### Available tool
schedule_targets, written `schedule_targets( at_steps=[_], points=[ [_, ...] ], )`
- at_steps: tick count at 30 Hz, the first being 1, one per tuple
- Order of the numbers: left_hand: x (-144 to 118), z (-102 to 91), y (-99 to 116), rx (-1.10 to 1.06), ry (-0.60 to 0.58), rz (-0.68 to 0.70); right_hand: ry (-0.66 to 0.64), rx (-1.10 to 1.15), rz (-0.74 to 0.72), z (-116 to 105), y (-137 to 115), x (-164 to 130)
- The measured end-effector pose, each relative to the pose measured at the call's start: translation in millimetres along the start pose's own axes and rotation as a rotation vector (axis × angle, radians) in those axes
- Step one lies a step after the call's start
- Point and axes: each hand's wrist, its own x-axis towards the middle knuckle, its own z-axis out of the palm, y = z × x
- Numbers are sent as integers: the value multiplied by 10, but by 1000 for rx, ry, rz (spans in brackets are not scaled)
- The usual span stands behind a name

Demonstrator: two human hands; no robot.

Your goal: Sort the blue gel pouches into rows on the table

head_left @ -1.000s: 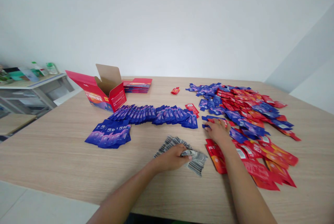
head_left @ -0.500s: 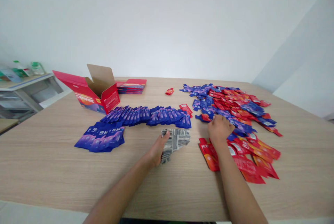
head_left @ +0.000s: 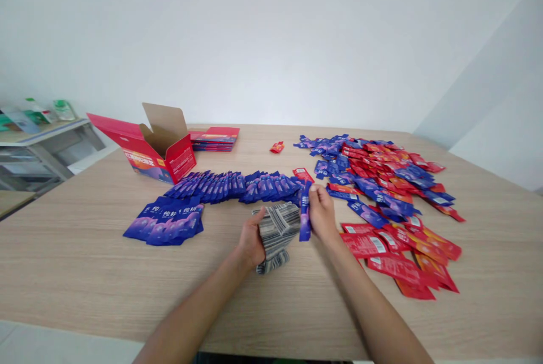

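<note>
My left hand (head_left: 253,241) is closed on a folded, grey-striped cloth (head_left: 280,225), held just over the table. Close to the cloth's right edge, my right hand (head_left: 322,209) pinches a blue sachet (head_left: 304,211) that stands upright and narrow in its fingers. Whether sachet and cloth touch, I cannot tell. Behind both hands runs an overlapping row of blue sachets (head_left: 224,187). A fan of larger blue packets (head_left: 167,221) lies to the left. Right of my right hand are loose red sachets (head_left: 399,259) and a mixed red and blue heap (head_left: 377,168).
An open red carton (head_left: 156,157) with raised flaps stands at the left back, beside a stack of flat red boxes (head_left: 216,138). A single red sachet (head_left: 277,148) lies at the back middle. Beyond the table's left edge, a shelf (head_left: 42,132) holds bottles.
My right hand has come left from the heap, bringing a blue sachet up to the cloth. Some red sachets at the near right have shifted. The cloth has tilted slightly in my left hand.
</note>
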Motion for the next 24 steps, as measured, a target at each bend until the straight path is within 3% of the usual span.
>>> schedule_targets(
  at_steps=[5, 12, 16, 21, 24],
  points=[
    [32, 26, -82, -14, 27, -5, -119, -39, -24, 363, 10, -329],
    [83, 42, -202, 3, 145, -32, -118, 48, -7, 426, 162, -365],
    [98, 4, -119, -28, 122, -41, -242, -9, -266, 308, -6, -380],
    [51, 12, 28, -42, 45, 42, -540, -411, -738, 284, -112, -490],
    [11, 24, 74, 7, -10, 117, -580, -563, -808, 362, -63, -561]
  ],
)
